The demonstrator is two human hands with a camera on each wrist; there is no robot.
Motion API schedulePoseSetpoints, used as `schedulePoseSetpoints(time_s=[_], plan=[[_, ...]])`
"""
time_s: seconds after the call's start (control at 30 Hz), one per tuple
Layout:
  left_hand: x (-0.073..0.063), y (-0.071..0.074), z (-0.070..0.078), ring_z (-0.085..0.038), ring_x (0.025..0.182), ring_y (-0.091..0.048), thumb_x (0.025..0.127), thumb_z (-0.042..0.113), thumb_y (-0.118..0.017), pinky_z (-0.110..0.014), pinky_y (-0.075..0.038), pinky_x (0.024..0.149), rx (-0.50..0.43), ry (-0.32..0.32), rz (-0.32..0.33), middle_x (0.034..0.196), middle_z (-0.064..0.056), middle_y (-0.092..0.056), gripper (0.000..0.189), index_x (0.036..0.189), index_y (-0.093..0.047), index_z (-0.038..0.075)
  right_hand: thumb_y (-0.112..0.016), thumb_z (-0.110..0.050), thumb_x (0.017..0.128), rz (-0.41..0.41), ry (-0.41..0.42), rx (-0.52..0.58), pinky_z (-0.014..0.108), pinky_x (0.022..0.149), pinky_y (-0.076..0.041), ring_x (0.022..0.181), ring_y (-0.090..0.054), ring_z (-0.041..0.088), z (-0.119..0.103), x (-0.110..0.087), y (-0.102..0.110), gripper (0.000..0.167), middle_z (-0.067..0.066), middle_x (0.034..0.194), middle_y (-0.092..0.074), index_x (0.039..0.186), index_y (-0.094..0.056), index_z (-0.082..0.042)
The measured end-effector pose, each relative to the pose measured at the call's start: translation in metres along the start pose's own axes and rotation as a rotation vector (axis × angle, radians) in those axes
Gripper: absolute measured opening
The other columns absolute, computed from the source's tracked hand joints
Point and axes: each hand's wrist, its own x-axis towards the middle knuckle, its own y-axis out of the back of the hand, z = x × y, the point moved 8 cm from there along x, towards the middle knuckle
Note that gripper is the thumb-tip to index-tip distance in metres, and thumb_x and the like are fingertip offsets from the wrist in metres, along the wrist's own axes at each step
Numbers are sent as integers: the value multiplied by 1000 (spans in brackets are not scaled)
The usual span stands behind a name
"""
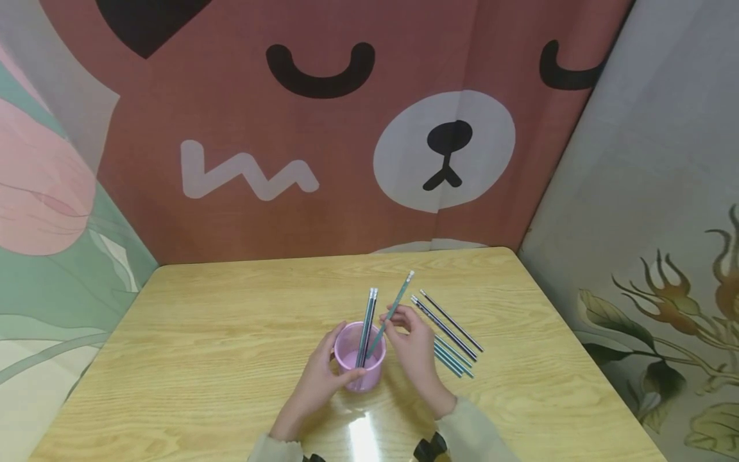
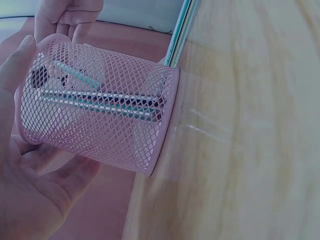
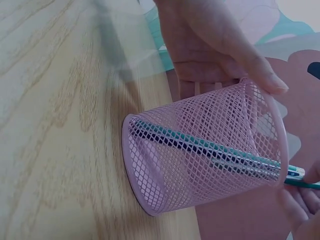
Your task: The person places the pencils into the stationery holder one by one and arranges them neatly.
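My left hand [image 1: 317,377] grips a pink mesh pencil cup [image 1: 364,384], fingers round its far left side and thumb at the near rim. The cup stands upright on the table. Two pencils [image 1: 367,321], one green and one dark, lean inside with their pale ends above the rim. Thumb and fingertips of my right hand [image 1: 417,343] pinch a green pencil [image 1: 403,288] just right of the cup. It slants, its white-tipped end up and its lower end inside the cup. Through the mesh in the left wrist view, this third pencil [image 2: 75,75] reaches only partway down.
On the wooden table [image 1: 219,333], right of my right hand, lie several dark pencils [image 1: 453,322] and several green pencils [image 1: 454,357], roughly side by side. A curtain with a bear face [image 1: 346,224] hangs behind the table's back edge. Floral cloths hang at both sides.
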Motion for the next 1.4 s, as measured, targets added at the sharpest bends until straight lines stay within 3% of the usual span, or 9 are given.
schedulePoseSetpoints(time_s=[0.3,0.9,1.17,1.4], plan=[[-1,1,2,-38,131,-48,75,37,-80,-53,-46,108,-32,14,-17,149,-15,-42,96,151,-30,10,-66,7,80,-54,23,-130,22,73,-62,87,-73,30,-1,0,-13,19,16,94,-74,99,-67,1],[-1,0,-2,-41,131,-48,75,29,-80,-55,-44,109,-48,21,-32,151,-18,-40,96,152,-27,9,-67,3,83,-122,-45,-143,25,85,-61,92,-72,26,9,-1,-13,18,14,98,-73,101,-67,0],[-1,0,-3,-41,129,-49,75,26,-80,-55,-44,109,-60,20,-39,150,-17,-40,96,152,-26,9,-68,1,83,-83,-41,-203,30,80,-62,87,-72,28,11,15,12,16,15,95,-74,99,-69,-1],[-1,5,-1,-40,131,-47,76,27,-79,-54,-44,109,-78,-20,-23,150,-16,-41,92,151,-29,7,-69,-5,86,-99,-142,-332,35,81,-62,91,-71,27,32,44,45,17,14,97,-74,103,-69,-1]])
